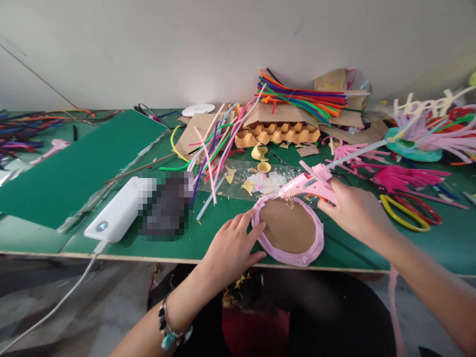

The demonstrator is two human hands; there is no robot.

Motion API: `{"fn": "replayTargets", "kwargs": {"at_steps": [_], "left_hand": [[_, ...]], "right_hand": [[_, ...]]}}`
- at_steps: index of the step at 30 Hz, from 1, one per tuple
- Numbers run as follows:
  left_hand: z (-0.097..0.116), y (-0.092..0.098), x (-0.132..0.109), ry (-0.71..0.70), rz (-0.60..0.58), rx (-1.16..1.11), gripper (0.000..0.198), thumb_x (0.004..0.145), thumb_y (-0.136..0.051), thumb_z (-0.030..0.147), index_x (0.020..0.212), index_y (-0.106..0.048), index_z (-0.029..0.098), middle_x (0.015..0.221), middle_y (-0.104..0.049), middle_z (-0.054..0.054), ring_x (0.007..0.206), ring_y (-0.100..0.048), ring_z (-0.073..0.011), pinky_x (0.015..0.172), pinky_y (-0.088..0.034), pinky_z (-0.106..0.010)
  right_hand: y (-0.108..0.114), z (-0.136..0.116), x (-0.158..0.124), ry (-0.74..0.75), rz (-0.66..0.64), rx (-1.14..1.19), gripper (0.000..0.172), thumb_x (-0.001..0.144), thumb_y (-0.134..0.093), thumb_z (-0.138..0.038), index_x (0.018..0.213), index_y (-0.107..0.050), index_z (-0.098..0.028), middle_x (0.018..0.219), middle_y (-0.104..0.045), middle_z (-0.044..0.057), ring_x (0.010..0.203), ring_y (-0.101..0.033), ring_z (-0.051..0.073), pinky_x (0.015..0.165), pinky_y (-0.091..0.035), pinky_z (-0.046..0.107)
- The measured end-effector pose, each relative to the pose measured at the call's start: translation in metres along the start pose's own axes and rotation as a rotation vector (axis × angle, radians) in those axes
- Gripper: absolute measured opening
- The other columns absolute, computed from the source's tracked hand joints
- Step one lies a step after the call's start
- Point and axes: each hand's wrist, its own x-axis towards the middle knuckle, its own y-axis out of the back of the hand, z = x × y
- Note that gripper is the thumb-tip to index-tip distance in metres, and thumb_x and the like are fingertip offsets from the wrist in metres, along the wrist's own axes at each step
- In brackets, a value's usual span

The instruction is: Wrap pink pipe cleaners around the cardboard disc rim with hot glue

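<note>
Holding pink-rimmed cardboard disc [289, 225]: left grip [230, 243] | right grip [359, 206]: wrapped round pink glue gun [307, 185] | burn possible if disc slips

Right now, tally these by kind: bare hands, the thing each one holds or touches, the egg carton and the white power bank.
Hands: 2, the left hand and the right hand
Pink glue gun, in the right hand: 1
Pink-rimmed cardboard disc, touched by the left: 1
Egg carton: 1
White power bank: 1
Total: 6
</note>
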Motion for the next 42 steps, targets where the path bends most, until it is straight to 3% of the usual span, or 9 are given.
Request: {"fn": "replayTargets", "kwargs": {"at_steps": [9,19,27,42], "left_hand": [[0.001,0.001,0.001,0.022,-0.034,-0.001,0.05,0.075,-0.06,0.039,0.118,-0.048,0.016,0.126,-0.046,-0.016,0.112,-0.049,-0.0271,0.089,-0.046,-0.041],[0.002,0.003,0.001,0.031,-0.045,0.005,0.046,0.076,-0.059,0.036,0.117,-0.05,0.016,0.126,-0.046,-0.016,0.112,-0.05,-0.0268,0.089,-0.047,-0.041],[0.004,0.003,0.001,0.062,-0.023,0.011,0.042,0.078,-0.057,0.036,0.116,-0.051,0.019,0.125,-0.048,-0.013,0.11,-0.051,-0.0251,0.085,-0.049,-0.039],[0.003,0.002,0.001,0.061,-0.016,0.016,0.043,0.078,-0.057,0.036,0.117,-0.052,0.018,0.126,-0.048,-0.014,0.109,-0.052,-0.0254,0.086,-0.049,-0.04]], "right_hand": [[0.003,0.001,-0.002,0.036,0.037,-0.01,0.042,0.07,-0.054,-0.04,0.105,-0.057,-0.017,0.063,-0.065,0.008,0.047,-0.055,0.021,0.041,-0.027,0.026],[0.004,0.002,0.0,0.013,-0.014,-0.073,0.028,0.069,-0.051,-0.028,0.091,-0.06,-0.014,0.055,-0.062,0.009,0.046,-0.056,0.023,0.041,-0.023,0.025],[0.008,0.006,-0.003,0.009,-0.066,-0.111,0.043,0.074,-0.048,-0.029,0.115,-0.052,-0.014,0.06,-0.063,0.007,0.046,-0.053,0.019,0.043,-0.023,0.025],[0.014,0.008,-0.005,0.02,-0.101,-0.151,0.035,0.076,-0.046,-0.031,0.103,-0.057,-0.011,0.061,-0.063,0.011,0.051,-0.055,0.023,0.043,-0.025,0.026]]}}
